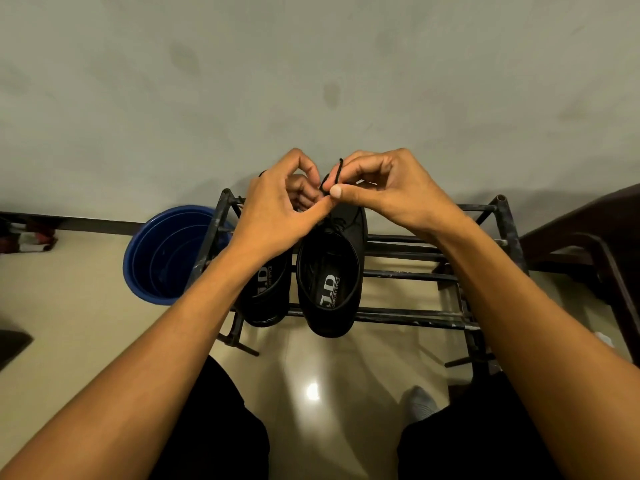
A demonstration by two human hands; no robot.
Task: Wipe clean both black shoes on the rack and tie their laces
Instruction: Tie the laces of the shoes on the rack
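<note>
Two black shoes stand side by side on a black metal rack (408,273), toes toward the wall. The right shoe (329,271) shows its white-lettered insole; the left shoe (266,299) is partly hidden under my left forearm. Both hands meet above the right shoe's lacing. My right hand (388,192) pinches a loop of black lace (333,176) between thumb and forefinger. My left hand (280,206) has its fingers curled and pinches the lace right beside the right thumb. The knot itself is hidden behind my fingers.
A blue plastic bucket (162,254) stands on the floor against the rack's left side. A dark wooden piece of furniture (588,244) is at the right. The grey wall rises just behind the rack. My knees in black trousers frame the glossy tiled floor (311,375).
</note>
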